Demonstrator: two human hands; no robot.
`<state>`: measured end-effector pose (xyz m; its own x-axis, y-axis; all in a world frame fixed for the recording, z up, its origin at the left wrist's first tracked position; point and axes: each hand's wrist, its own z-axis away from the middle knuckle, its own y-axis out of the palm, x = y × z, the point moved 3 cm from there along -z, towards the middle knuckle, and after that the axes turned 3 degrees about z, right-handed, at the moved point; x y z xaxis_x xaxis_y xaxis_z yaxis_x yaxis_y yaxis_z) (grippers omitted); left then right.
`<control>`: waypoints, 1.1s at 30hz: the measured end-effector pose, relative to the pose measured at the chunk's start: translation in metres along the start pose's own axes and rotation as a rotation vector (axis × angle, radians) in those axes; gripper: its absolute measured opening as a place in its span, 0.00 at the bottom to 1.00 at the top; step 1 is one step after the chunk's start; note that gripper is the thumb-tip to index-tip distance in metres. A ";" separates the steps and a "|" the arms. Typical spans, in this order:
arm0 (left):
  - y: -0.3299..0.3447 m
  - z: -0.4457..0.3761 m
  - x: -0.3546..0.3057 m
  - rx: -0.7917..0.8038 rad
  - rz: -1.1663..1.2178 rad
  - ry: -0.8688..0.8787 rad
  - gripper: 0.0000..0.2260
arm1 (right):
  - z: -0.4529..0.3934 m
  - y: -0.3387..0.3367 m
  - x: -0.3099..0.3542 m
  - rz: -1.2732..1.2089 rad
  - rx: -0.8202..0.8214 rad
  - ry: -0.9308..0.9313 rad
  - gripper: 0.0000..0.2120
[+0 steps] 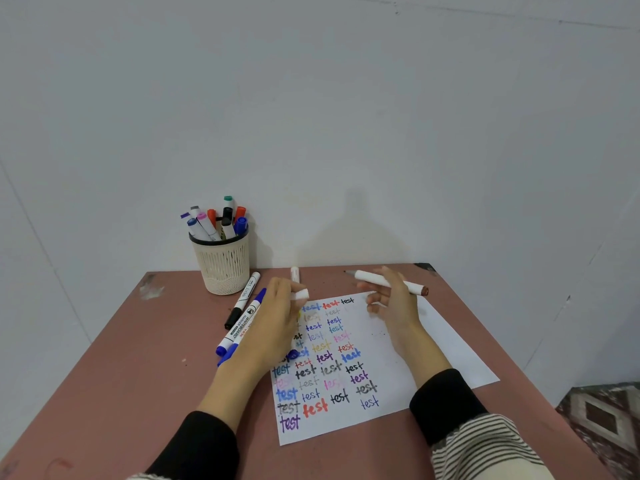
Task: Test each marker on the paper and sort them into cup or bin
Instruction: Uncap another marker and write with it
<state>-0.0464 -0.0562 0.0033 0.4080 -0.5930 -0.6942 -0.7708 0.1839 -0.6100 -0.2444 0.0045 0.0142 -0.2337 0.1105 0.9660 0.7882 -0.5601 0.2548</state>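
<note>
White paper covered in "test" marks lies at the tabletop's right side; right hand pinches an uncapped marker above it, left hand pinches its cap. Mesh cup stands at the far-left corner.

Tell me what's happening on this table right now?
A person is testing markers. The right hand holds an uncapped white marker above the paper, which is already covered in coloured "test" words. The left hand holds what looks like its white cap. A mesh cup at the back holds many markers, and a few more markers lie beside it.
</note>
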 end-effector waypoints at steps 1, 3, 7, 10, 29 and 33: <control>-0.001 -0.001 0.000 -0.020 0.015 0.003 0.04 | 0.001 0.000 0.000 0.002 0.012 0.003 0.08; -0.003 -0.002 0.000 -0.078 0.079 -0.012 0.06 | 0.002 0.000 0.001 0.008 0.018 0.014 0.07; -0.006 -0.004 0.002 -0.158 0.247 -0.095 0.09 | 0.004 0.000 0.001 -0.024 0.057 0.048 0.11; -0.006 -0.004 0.000 -0.173 0.321 -0.106 0.09 | 0.006 0.002 0.002 -0.069 0.093 0.052 0.11; -0.007 0.002 -0.019 -0.116 0.458 -0.085 0.11 | 0.014 0.015 0.000 -0.039 0.205 0.024 0.13; -0.009 0.002 -0.021 -0.138 0.453 -0.074 0.13 | 0.017 0.017 0.002 -0.052 0.220 0.019 0.14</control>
<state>-0.0469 -0.0438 0.0224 0.0453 -0.4190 -0.9069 -0.9347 0.3026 -0.1865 -0.2220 0.0094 0.0212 -0.2863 0.1182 0.9508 0.8796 -0.3611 0.3098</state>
